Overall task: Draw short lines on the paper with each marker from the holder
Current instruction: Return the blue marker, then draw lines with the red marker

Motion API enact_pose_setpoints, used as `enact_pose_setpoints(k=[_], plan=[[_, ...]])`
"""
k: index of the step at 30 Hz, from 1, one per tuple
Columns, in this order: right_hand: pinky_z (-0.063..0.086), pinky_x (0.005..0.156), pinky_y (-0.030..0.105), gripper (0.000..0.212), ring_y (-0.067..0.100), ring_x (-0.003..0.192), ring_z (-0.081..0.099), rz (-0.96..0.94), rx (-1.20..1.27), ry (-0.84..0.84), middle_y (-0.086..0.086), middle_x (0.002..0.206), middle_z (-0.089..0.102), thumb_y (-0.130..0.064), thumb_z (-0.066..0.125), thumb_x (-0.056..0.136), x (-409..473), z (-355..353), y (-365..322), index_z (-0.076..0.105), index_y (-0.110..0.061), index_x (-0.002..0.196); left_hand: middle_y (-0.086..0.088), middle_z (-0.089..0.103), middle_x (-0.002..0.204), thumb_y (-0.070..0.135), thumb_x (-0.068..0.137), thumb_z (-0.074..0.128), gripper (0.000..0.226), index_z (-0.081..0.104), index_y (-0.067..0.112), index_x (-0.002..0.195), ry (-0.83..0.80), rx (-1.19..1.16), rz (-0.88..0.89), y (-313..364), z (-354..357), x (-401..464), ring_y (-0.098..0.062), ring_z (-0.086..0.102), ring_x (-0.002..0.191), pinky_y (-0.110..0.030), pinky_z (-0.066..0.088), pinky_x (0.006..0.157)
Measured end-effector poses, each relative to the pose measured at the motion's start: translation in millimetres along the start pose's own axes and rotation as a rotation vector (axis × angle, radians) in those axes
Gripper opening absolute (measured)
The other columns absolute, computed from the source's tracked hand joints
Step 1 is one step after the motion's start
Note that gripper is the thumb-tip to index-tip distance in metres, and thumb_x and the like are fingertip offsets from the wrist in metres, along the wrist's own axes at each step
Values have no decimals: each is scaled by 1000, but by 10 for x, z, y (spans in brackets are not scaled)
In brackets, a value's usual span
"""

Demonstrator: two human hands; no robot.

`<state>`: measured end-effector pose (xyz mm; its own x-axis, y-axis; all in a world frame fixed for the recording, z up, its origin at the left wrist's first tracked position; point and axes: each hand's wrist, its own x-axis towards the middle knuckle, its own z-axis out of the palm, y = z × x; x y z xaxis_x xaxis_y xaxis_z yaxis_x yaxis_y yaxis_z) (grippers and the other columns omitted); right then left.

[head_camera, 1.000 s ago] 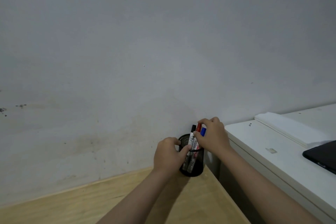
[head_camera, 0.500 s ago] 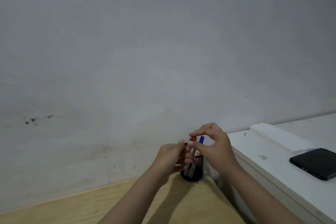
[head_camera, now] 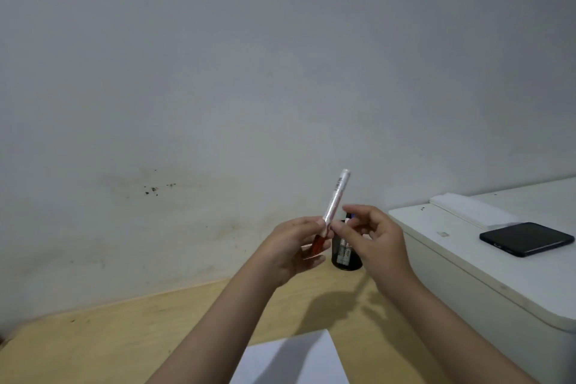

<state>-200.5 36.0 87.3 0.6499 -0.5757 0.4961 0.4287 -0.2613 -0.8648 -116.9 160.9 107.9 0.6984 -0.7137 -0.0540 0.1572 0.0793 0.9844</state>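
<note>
While my left hand (head_camera: pixel 296 243) grips the red marker (head_camera: pixel 330 215) by its cap end, barrel tilted up and right, my right hand (head_camera: pixel 372 237) hangs just beside it, fingers loosely curled, holding nothing. Holder (head_camera: pixel 346 254) behind on the surface (head_camera: pixel 124 337); paper (head_camera: pixel 293 362) near bottom edge.

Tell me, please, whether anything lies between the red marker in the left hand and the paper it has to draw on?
Nothing visible does. The red marker is held in the left hand above the bare wooden desk, and the paper lies near the bottom edge, partly under the forearms' shadow.
</note>
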Motion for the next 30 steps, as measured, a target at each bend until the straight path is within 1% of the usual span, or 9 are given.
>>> enact_pose_setpoints(k=[2, 4, 9, 11, 14, 18, 21, 25, 30], plan=[[51, 69, 29, 31, 22, 79, 65, 125, 87, 31, 13, 86, 66, -22, 77, 74, -47, 75, -34, 66, -18, 102, 5, 67, 80, 22, 86, 62, 15, 71, 21, 97, -23, 86, 40, -41, -61, -173, -8, 61, 72, -24, 50, 65], [53, 70, 29, 36, 23, 84, 67, 201, 117, 1, 14, 92, 69, -25, 75, 77, -112, 155, -64, 64, -13, 110, 5, 67, 84, 22, 85, 64, 14, 73, 22, 95, -19, 146, 72, -94, -114, -323, -9, 59, 77, -25, 50, 69], [57, 75, 30, 35, 17, 76, 65, 147, 126, -21, 7, 82, 65, -23, 74, 77, -279, 303, -118, 67, -17, 110, 2, 65, 75, 9, 77, 73, 19, 72, 8, 96, 109, 226, 225, -227, -319, -605, -11, 61, 72, -23, 53, 67], [58, 71, 25, 34, 13, 74, 66, 129, 151, -50, 1, 77, 64, -20, 74, 76, -336, 336, -138, 67, -17, 110, 0, 66, 71, 5, 75, 73, 16, 72, 6, 91, 183, 275, 302, -266, -396, -689, -13, 62, 69, -22, 52, 64], [57, 63, 20, 25, 6, 68, 66, 134, 168, -130, -4, 74, 63, -12, 73, 77, -423, 394, -126, 69, -13, 101, -6, 70, 71, 7, 76, 72, 12, 75, 11, 88, 240, 380, 379, -299, -456, -775, -13, 62, 67, -23, 50, 65], [56, 59, 21, 5, 10, 59, 64, 140, 189, -229, -5, 59, 68, -8, 73, 77, -498, 442, -90, 69, -9, 80, -13, 73, 75, 9, 76, 73, 10, 73, 8, 86, 298, 449, 395, -336, -510, -841, -11, 68, 63, -25, 51, 65], [57, 61, 20, 7, 8, 59, 66, 95, 195, -301, -5, 57, 70, -2, 69, 79, -514, 453, -93, 67, -8, 75, -15, 72, 75, 5, 79, 69, 6, 70, 4, 85, 265, 437, 385, -361, -560, -886, -15, 69, 63, -23, 53, 64], [58, 66, 23, 11, 10, 64, 67, 27, 158, -348, -4, 61, 70, -1, 68, 79, -535, 470, -74, 66, -10, 73, -7, 69, 63, -1, 84, 61, 10, 69, 6, 82, 176, 373, 346, -377, -620, -908, -14, 65, 55, -23, 55, 63], [51, 66, 17, 13, 3, 69, 63, -49, 118, -408, -8, 66, 68, 4, 69, 77, -545, 452, -13, 66, -8, 76, 1, 70, 63, 8, 91, 54, 16, 69, 3, 92, 17, 344, 219, -387, -761, -901, -9, 63, 57, -22, 55, 64]])
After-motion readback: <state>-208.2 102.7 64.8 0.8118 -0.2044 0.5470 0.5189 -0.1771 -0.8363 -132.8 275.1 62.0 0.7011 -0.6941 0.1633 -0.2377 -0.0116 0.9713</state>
